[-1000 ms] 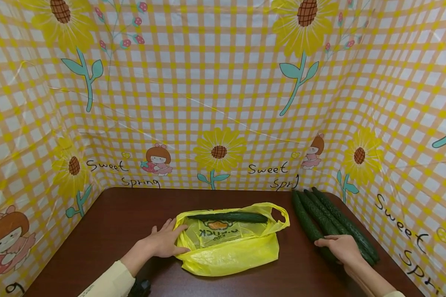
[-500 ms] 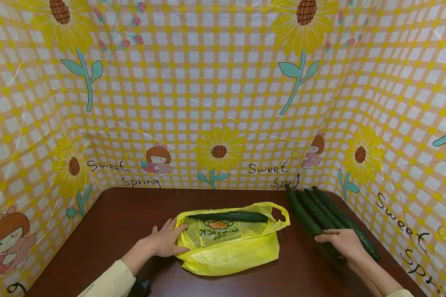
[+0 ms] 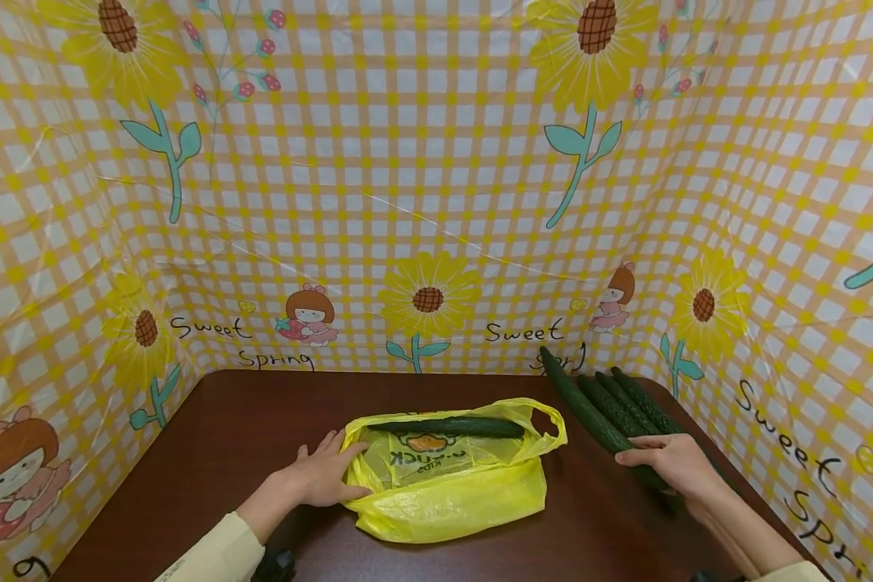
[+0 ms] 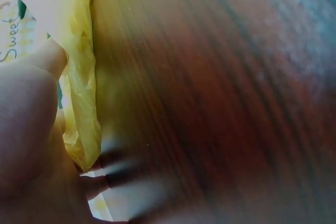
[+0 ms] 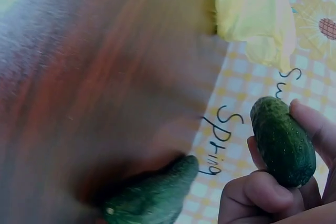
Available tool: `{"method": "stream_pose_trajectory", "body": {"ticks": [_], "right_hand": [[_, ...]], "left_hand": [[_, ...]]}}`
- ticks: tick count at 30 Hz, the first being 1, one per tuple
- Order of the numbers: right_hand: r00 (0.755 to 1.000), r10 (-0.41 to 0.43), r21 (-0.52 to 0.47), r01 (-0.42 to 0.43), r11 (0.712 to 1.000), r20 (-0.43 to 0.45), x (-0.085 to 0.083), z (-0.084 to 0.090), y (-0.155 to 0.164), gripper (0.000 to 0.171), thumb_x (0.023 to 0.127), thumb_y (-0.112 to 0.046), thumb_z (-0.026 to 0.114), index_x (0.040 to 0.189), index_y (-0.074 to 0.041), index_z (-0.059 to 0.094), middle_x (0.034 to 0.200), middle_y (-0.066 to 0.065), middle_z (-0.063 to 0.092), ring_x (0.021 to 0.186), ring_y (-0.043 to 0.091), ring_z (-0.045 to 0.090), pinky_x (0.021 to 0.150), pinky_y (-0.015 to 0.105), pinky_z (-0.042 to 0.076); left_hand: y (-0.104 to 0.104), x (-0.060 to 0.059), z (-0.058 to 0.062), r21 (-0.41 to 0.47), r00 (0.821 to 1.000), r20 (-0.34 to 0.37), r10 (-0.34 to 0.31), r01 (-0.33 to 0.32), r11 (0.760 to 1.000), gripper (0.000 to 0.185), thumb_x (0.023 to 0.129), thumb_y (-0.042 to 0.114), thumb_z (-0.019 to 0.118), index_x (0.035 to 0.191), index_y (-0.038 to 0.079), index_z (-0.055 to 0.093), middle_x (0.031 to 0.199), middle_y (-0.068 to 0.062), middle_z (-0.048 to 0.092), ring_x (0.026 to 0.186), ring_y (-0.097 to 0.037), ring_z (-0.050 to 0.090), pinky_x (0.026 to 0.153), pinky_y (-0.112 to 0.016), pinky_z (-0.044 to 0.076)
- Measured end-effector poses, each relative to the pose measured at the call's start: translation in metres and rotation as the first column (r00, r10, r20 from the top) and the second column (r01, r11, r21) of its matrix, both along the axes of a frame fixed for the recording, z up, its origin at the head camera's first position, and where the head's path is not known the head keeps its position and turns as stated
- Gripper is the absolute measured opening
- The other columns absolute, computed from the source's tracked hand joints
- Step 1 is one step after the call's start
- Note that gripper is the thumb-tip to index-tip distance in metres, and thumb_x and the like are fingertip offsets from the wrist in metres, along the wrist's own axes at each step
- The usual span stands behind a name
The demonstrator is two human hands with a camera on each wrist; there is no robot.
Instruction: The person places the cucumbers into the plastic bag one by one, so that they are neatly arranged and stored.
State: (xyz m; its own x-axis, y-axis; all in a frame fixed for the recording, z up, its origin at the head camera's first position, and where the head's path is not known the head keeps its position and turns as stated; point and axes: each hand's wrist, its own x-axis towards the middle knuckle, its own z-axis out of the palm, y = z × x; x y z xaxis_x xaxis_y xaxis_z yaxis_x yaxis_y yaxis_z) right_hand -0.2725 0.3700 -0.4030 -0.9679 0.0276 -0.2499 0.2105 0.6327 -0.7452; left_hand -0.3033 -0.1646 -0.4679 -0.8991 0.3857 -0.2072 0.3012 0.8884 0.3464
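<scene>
- Held cucumber (image 3: 586,409): partly covered by the right hand (image 3: 671,465).
- Cucumbers on the desk (image 3: 626,404): near ends hidden behind that hand and forearm.
- Bag print (image 3: 427,444): partly covered by the bagged cucumber (image 3: 473,424).
- Dark object (image 3: 282,563): cut off below (identity untellable).
- Left hand (image 4: 31,129): cut off by left wrist view's edge.
- Desk (image 4: 184,87) there: blurred.

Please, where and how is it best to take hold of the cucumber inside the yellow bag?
Probably at the middle, from above: this cucumber is long and slim, lying lengthwise inside the yellow bag, whose open mouth leaves its middle uncovered.
</scene>
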Motion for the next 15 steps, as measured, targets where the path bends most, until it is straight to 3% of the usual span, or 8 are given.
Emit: {"method": "stream_pose_trajectory", "body": {"ticks": [2,5,9,12,15], "right_hand": [[1.0,0.006,0.004,-0.006,1.0,-0.007,0.0,0.005,-0.001,0.074,0.092,-0.042,0.072,0.142,0.008,0.051,0.155,0.039,0.025,0.134,0.062,0.029,0.078,0.049,0.054],[0.999,0.024,0.025,-0.023,0.999,-0.034,0.001,0.012,-0.004,0.072,0.091,-0.041,0.072,0.14,0.007,0.054,0.154,0.038,0.031,0.128,0.056,0.04,0.067,0.042,0.051],[0.994,0.067,0.077,-0.061,0.995,-0.087,-0.001,0.021,-0.008,0.067,0.09,-0.04,0.073,0.137,0.005,0.059,0.147,0.035,0.045,0.103,0.038,0.059,0.053,0.039,0.046],[0.984,0.128,0.124,-0.113,0.986,-0.123,-0.004,0.027,-0.011,0.064,0.091,-0.039,0.073,0.135,0.005,0.061,0.143,0.034,0.051,0.104,0.042,0.062,0.065,0.044,0.052],[0.971,0.19,0.146,-0.17,0.975,-0.143,-0.006,0.032,-0.014,0.06,0.092,-0.036,0.072,0.134,0.006,0.061,0.141,0.034,0.053,0.124,0.051,0.053,0.085,0.051,0.052]], "left_hand": [[0.0,0.0,0.0,0.005,1.0,0.001,0.004,-0.004,1.0,0.083,0.088,0.07,0.061,0.155,0.025,0.039,0.165,-0.02,0.02,0.154,-0.041,0.017,0.11,-0.079,0.012],[0.0,-0.001,-0.001,0.003,1.0,0.006,-0.001,0.001,1.0,0.085,0.088,0.072,0.06,0.155,0.025,0.038,0.166,-0.021,0.019,0.154,-0.041,0.016,0.11,-0.079,0.011],[-0.001,-0.004,-0.009,0.005,1.0,-0.009,-0.004,0.004,1.0,0.087,0.087,0.075,0.057,0.156,0.026,0.037,0.167,-0.019,0.017,0.154,-0.041,0.015,0.11,-0.08,0.011],[-0.002,-0.005,-0.012,0.019,1.0,-0.03,-0.002,0.003,1.0,0.088,0.087,0.075,0.057,0.156,0.025,0.038,0.167,-0.019,0.018,0.154,-0.041,0.016,0.109,-0.08,0.012],[-0.002,-0.004,-0.011,0.024,0.999,-0.038,-0.006,0.007,1.0,0.087,0.087,0.075,0.057,0.155,0.024,0.039,0.166,-0.021,0.019,0.153,-0.043,0.017,0.108,-0.081,0.013]]}}
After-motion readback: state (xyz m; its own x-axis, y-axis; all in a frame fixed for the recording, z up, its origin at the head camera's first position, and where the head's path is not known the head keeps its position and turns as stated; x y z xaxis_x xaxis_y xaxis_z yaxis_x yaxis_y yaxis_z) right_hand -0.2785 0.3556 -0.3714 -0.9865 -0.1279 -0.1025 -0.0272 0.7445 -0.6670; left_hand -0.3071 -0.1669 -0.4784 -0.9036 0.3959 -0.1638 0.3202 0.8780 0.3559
